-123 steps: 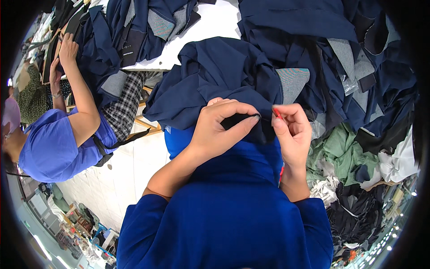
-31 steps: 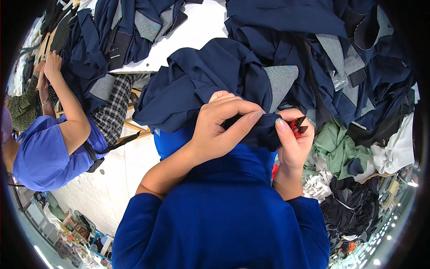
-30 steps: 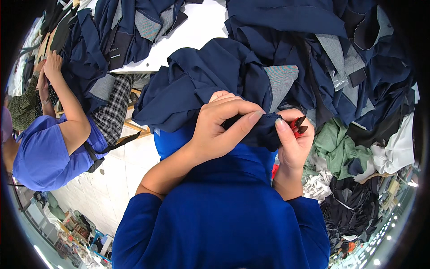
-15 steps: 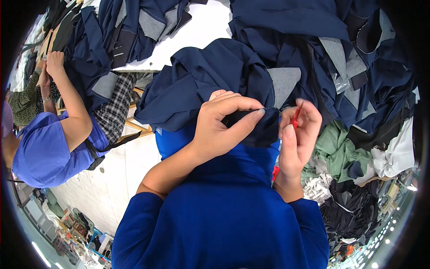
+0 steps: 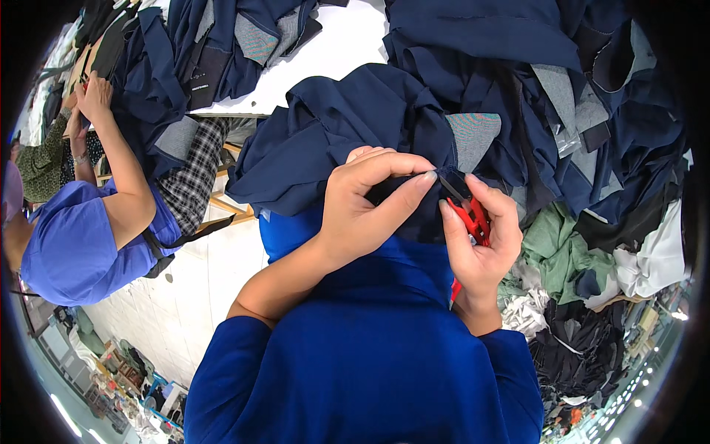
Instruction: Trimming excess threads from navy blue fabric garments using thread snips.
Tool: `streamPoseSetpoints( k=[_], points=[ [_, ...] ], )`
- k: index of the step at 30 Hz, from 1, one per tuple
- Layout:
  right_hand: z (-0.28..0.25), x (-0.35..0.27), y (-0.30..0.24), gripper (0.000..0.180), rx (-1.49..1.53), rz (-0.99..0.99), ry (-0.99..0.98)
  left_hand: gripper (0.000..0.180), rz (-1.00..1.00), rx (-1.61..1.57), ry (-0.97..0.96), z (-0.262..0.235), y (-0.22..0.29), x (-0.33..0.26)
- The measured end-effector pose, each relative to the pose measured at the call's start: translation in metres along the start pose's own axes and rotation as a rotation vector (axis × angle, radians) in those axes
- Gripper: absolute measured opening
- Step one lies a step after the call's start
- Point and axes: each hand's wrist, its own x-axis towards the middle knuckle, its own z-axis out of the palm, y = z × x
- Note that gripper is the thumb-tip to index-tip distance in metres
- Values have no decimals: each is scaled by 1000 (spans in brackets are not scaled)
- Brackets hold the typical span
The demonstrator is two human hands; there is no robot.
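A dark navy garment [image 5: 347, 126] with a grey lining patch [image 5: 473, 137] lies bunched in front of me. My left hand [image 5: 366, 203] pinches a fold of its edge between thumb and fingers. Right beside it, my right hand [image 5: 477, 237] grips small red-handled thread snips [image 5: 470, 216], their dark blades pointing up-left at the pinched fabric.
Heaps of navy and grey garments [image 5: 547, 81] cover the white table [image 5: 347, 37]. Green, white and black cloth scraps [image 5: 562, 251] pile at the right. At the left, a person in a blue shirt [image 5: 74, 237] handles another navy garment.
My right hand has turned the red snips so the blades point at the fold held by my left hand. The left hand keeps its pinch.
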Motion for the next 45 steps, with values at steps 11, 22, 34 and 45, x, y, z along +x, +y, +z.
streamPoseSetpoints(
  k=[11, 22, 34, 45],
  points=[
    [-1, 1, 0, 36, -34, -4, -22, 9, -37, -16, 18, -2, -1, -1],
    [-2, 3, 0, 36, -29, 0, -17, 9, 73, 78, -11, -2, -2, 2],
    [-2, 3, 0, 31, -57, -17, 5, 10, 89, 133, -29, -1, -1, 2],
    [-1, -2, -1, 27, -106, 4, -2, 11, 58, 123, -47, -2, -2, -1]
  ],
)
